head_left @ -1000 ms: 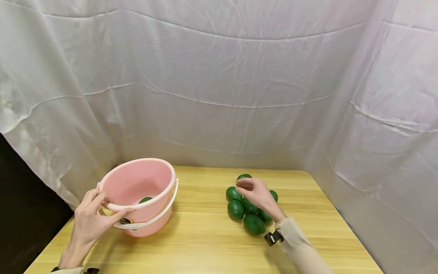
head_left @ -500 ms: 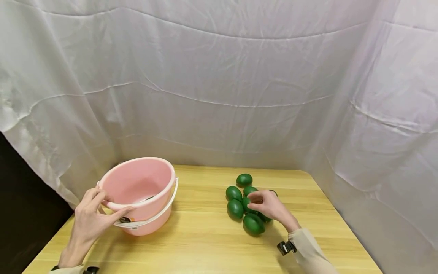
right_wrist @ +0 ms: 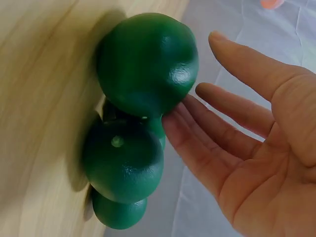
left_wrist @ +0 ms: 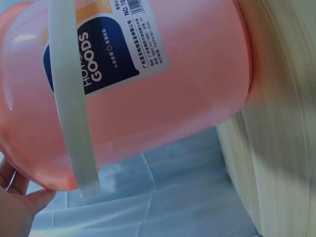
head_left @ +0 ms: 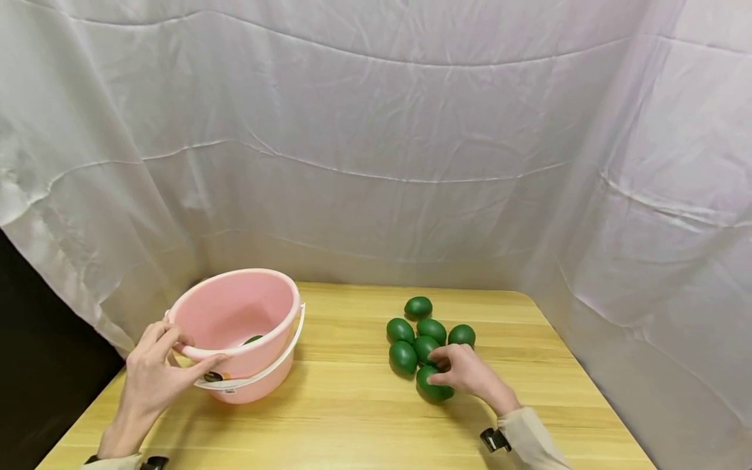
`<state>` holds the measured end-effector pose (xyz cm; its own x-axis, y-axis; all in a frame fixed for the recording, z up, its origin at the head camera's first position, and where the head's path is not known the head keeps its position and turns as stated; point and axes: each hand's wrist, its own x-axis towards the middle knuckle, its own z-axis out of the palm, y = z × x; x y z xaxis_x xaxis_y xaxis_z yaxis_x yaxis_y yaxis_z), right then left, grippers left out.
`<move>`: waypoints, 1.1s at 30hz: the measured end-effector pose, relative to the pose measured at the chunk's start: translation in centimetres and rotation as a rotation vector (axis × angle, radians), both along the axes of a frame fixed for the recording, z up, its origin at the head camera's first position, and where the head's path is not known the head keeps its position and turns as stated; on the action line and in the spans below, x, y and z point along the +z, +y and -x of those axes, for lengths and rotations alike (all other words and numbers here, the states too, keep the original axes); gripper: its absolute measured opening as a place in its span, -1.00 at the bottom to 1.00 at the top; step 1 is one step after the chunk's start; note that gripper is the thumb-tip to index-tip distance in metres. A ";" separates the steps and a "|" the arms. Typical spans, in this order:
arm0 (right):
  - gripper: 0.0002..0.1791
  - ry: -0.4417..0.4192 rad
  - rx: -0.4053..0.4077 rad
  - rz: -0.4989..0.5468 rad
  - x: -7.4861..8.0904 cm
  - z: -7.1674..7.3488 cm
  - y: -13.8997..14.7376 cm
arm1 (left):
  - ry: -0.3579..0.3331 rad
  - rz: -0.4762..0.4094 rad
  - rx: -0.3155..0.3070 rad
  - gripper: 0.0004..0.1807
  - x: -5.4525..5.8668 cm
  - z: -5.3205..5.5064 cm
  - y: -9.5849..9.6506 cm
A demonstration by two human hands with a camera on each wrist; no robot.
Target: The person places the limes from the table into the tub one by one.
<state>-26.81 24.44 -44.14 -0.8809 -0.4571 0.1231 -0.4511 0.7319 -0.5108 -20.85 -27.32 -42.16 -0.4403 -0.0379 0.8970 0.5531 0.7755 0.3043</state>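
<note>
My left hand [head_left: 154,372] holds the near-left rim of a pink bucket [head_left: 258,362], thumb outside and fingers over the edge. The bucket's white handle [left_wrist: 73,108] hangs across its labelled side in the left wrist view. Low inside, part of a green fruit [head_left: 252,339] shows. At the right, my right hand [head_left: 470,375] hovers by the nearest of several smooth, dark green, egg-shaped fruits [head_left: 433,386]. In the right wrist view its fingers spread beside the big fruit [right_wrist: 148,61]. The thumb stands apart from it; whether a fingertip touches I cannot tell.
Other green fruits lie grouped on the wooden table [head_left: 346,405], one [head_left: 418,307] at the back and one [head_left: 462,335] at the right. Pale curtains [head_left: 376,215] hang behind and along the right. A dark area [head_left: 47,352] lies at the far left.
My right hand has come back toward me from over the group, down to the nearest fruit, uncovering the fruits behind. Less of the fruit in the bucket shows. My left hand stays on the rim.
</note>
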 end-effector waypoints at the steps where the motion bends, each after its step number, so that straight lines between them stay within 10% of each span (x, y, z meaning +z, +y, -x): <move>1: -0.58 0.003 0.007 -0.013 -0.1 -0.1 -0.1 | -0.011 0.004 0.004 -0.30 0.0 0.0 0.0; 21: -0.60 -0.070 -0.004 -0.147 -0.4 -1.3 -1.3 | -0.055 -0.019 -0.010 -0.30 -0.1 -0.2 -0.2; 33: -0.49 -0.052 -0.050 -0.042 0.6 -0.6 -1.3 | -0.018 -0.017 -0.017 -0.31 0.1 -0.1 0.0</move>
<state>-26.18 23.16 -43.52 -0.9073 -0.4164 0.0581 -0.3873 0.7740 -0.5009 -20.73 -27.34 -42.02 -0.4572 -0.0455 0.8882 0.5606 0.7606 0.3276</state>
